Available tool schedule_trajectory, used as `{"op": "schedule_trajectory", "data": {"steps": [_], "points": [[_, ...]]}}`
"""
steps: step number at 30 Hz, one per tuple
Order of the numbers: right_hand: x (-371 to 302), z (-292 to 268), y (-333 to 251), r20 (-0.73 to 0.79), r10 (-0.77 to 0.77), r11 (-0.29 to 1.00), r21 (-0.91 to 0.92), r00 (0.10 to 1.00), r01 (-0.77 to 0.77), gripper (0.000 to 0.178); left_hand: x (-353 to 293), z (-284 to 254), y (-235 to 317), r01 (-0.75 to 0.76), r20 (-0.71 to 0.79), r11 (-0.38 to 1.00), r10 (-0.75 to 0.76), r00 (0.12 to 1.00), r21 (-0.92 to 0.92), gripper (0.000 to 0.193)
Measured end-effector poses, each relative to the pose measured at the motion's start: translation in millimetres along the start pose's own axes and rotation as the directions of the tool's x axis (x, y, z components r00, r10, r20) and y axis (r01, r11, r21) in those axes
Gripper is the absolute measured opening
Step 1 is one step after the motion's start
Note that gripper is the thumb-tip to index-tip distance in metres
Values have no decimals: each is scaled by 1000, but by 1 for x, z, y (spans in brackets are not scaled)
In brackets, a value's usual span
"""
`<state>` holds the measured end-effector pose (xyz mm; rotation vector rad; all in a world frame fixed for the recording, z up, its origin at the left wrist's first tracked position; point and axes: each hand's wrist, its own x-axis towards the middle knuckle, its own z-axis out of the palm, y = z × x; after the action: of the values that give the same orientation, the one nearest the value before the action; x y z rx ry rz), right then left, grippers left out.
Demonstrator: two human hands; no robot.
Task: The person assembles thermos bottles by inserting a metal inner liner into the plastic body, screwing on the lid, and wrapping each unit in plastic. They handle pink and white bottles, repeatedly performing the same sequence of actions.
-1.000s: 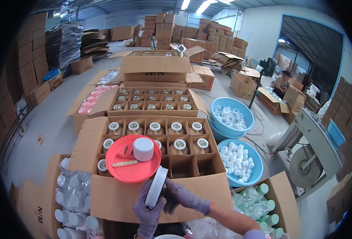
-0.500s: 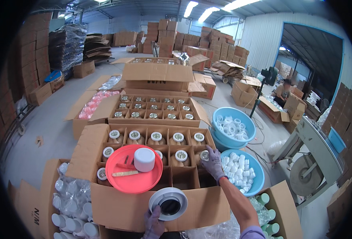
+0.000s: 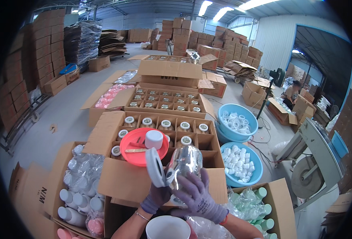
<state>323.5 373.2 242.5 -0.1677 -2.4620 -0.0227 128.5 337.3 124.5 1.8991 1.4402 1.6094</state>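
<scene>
In front of the divided carton (image 3: 124, 175), I hold a shiny silver flask liner (image 3: 186, 159) tilted, with my right hand (image 3: 200, 199) closed around its lower part. My left hand (image 3: 156, 198) grips a round white-grey collar (image 3: 155, 168) beside the liner, held on edge. Whether the two parts touch is hard to tell. Several liners with white rings, such as this one (image 3: 185, 126), stand in the carton's compartments. A red plate (image 3: 134, 160) rests over the compartments and carries a white cap (image 3: 154, 138) and a flat wooden stick (image 3: 137, 150). Below my hands is a white container (image 3: 168, 228).
At the right, blue basins hold clear-white rings (image 3: 236, 122) and small white caps (image 3: 238, 161). Open cartons of bagged white-capped bottles (image 3: 80, 199) and green-capped bottles (image 3: 263, 209) flank me. Farther off are another liner carton (image 3: 164, 113), a fan (image 3: 277, 75) and a seated person (image 3: 291, 93).
My right hand has lifted a silver liner out of the carton and brought it back beside my left hand. My left hand has turned the collar on edge. The view has shifted slightly.
</scene>
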Motion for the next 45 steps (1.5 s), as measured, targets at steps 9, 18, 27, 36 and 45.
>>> {"op": "schedule_trajectory", "data": {"steps": [9,18,27,36,45], "points": [[-13,22,-36,35,525,682,580,850,-445,87,-88,-49,71,350,118,786,-340,933,-510,70],[-30,56,-60,767,134,411,533,628,-739,45,-173,-66,95,413,-242,854,-494,835,-317,57],[-50,73,-81,277,766,233,721,580,-653,35,-131,-99,86,543,131,747,-538,832,-383,49],[-78,78,-92,571,580,-196,790,581,-581,39,-116,-91,96,142,337,978,-84,938,-151,45],[-96,117,-73,580,213,-315,803,787,-506,58,-127,-76,162,-79,332,918,-59,941,388,39]]}}
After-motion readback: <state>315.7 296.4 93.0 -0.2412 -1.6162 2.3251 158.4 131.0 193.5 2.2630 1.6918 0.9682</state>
